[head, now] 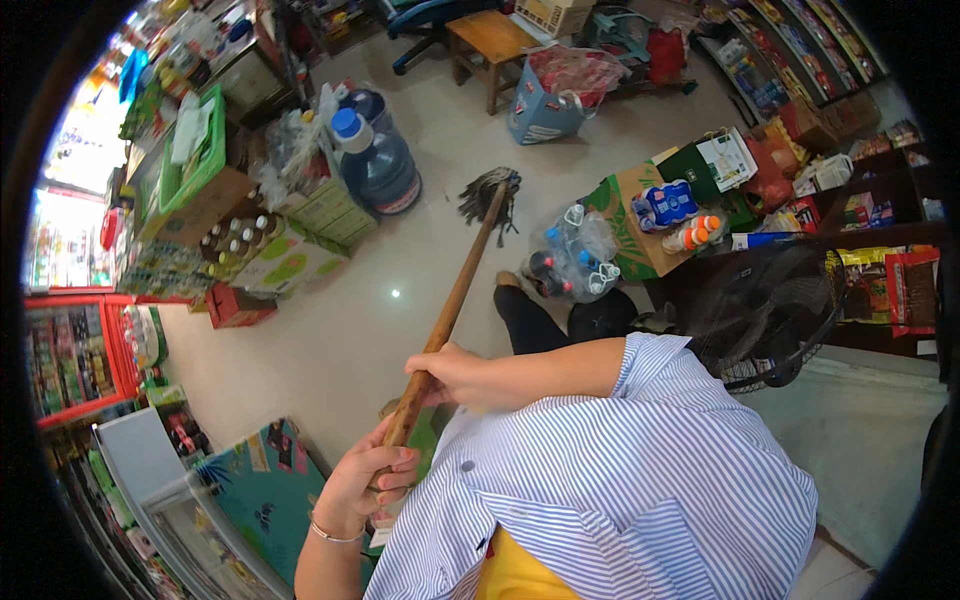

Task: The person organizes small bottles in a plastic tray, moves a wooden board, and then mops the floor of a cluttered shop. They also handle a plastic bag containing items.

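Note:
My right hand grips the wooden handle of a string mop around its middle. Nearer to me, my left hand, with a bracelet at the wrist, is closed around the handle's upper end. The handle slants away from my body to the mop head, whose dark grey strands rest on the pale tiled floor. A pack of bottles in clear plastic stands to the right of the mop head. To its left is a large blue water jug.
Cartons with bottles and a green crate line the left side. A wooden stool and a blue bag stand ahead. On the right are a cardboard box and a black fan. A freezer is at lower left.

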Action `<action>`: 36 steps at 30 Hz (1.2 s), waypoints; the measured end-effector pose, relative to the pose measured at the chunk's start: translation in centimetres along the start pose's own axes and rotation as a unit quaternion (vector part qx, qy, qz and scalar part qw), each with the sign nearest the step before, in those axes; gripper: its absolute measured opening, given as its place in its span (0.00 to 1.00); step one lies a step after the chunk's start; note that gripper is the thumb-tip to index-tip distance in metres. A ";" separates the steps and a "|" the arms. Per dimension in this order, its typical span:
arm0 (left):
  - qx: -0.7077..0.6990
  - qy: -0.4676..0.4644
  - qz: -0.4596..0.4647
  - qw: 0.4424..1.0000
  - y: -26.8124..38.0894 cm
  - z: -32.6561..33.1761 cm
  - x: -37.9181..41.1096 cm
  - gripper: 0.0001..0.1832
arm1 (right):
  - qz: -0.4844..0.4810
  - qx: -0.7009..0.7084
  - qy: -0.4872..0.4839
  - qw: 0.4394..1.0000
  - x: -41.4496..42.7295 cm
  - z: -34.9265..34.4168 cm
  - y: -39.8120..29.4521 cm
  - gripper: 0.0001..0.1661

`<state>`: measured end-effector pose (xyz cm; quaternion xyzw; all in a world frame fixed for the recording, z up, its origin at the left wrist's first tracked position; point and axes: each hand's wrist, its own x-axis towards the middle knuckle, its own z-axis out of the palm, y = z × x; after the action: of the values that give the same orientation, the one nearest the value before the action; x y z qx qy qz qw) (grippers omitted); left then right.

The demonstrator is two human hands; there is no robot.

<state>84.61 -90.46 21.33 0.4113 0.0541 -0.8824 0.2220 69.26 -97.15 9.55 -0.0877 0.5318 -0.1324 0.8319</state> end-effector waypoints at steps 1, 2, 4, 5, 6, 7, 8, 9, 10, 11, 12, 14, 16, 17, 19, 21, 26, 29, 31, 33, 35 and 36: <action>0.015 0.003 -0.010 1.000 1.4 1.0 0.5 0.32 | -0.007 0.028 -0.003 1.000 -0.1 -0.5 -1.3 0.10; 0.030 0.006 -0.020 0.999 3.0 2.0 1.2 0.32 | -0.030 0.050 0.000 0.998 -0.3 -1.2 -2.6 0.10; 0.068 -0.001 -0.036 0.997 6.1 4.3 3.4 0.33 | -0.079 0.095 0.002 0.992 -0.3 -2.9 -5.6 0.10; 0.075 -0.013 -0.046 0.996 7.7 5.4 4.9 0.33 | -0.105 0.104 0.022 0.989 -0.2 -4.0 -7.2 0.10; 0.081 -0.025 -0.055 0.995 9.1 6.5 6.6 0.33 | -0.131 0.110 0.041 0.984 0.0 -5.2 -8.9 0.10; 0.087 -0.038 -0.065 0.993 10.6 7.8 8.6 0.33 | -0.156 0.117 0.061 0.979 0.1 -6.6 -10.7 0.11; 0.108 -0.044 -0.076 0.990 12.1 9.2 10.8 0.33 | -0.177 0.144 0.091 0.969 0.7 -8.3 -12.3 0.11; 0.130 -0.052 -0.088 0.986 13.6 10.8 13.4 0.33 | -0.202 0.158 0.096 0.962 2.2 -10.8 -13.7 0.12; 0.146 -0.053 -0.097 0.983 14.7 12.1 15.7 0.33 | -0.221 0.183 0.131 0.949 1.9 -12.1 -15.7 0.10; 0.157 -0.073 -0.099 0.980 15.7 12.7 18.3 0.33 | -0.239 0.202 0.165 0.935 1.6 -13.5 -17.9 0.08; 0.169 -0.094 -0.101 0.976 16.8 13.3 21.2 0.33 | -0.256 0.196 0.178 0.930 3.0 -16.0 -19.5 0.11; 0.164 -0.112 -0.117 0.973 18.9 15.9 27.5 0.33 | -0.289 0.191 0.241 0.907 6.0 -21.8 -22.6 0.13; 0.121 -0.182 -0.130 0.967 20.2 16.9 34.1 0.32 | -0.303 0.184 0.293 0.888 6.9 -25.7 -26.5 0.12; 0.113 -0.169 -0.122 0.971 20.5 17.9 36.9 0.29 | -0.305 0.181 0.306 0.884 7.2 -27.6 -28.4 0.12; 0.119 -0.132 -0.113 0.978 20.7 20.1 41.6 0.23 | -0.273 0.200 0.279 0.899 10.9 -34.2 -30.0 0.11; 0.135 -0.073 -0.103 0.983 20.9 21.3 44.8 0.17 | -0.249 0.186 0.312 0.898 12.5 -37.3 -31.5 0.11; 0.132 -0.020 -0.138 0.981 22.8 18.5 45.9 0.12 | -0.113 0.120 0.309 0.937 17.7 -37.9 -31.6 0.14; 0.147 0.021 -0.124 0.981 24.6 16.4 40.4 0.12 | -0.057 0.115 0.265 0.956 23.0 -35.7 -28.4 0.16; 0.115 0.052 -0.111 0.986 25.2 13.6 36.5 0.15 | -0.008 0.110 0.239 0.965 23.5 -30.7 -27.6 0.18; 0.093 0.079 -0.092 0.988 25.4 12.4 32.1 0.19 | 0.003 0.082 0.166 0.983 24.3 -26.8 -26.0 0.19; 0.079 0.106 -0.070 0.989 25.1 11.3 28.1 0.22 | 0.039 0.041 0.142 0.988 22.8 -21.2 -26.3 0.17; 0.067 0.132 -0.059 0.987 25.1 11.1 26.0 0.23 | 0.046 0.035 0.115 0.992 22.8 -19.1 -25.7 0.16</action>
<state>73.10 -125.02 11.33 0.5338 0.0479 -0.8338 0.1323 57.74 -128.81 -10.72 -0.0179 0.6220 -0.1221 0.7732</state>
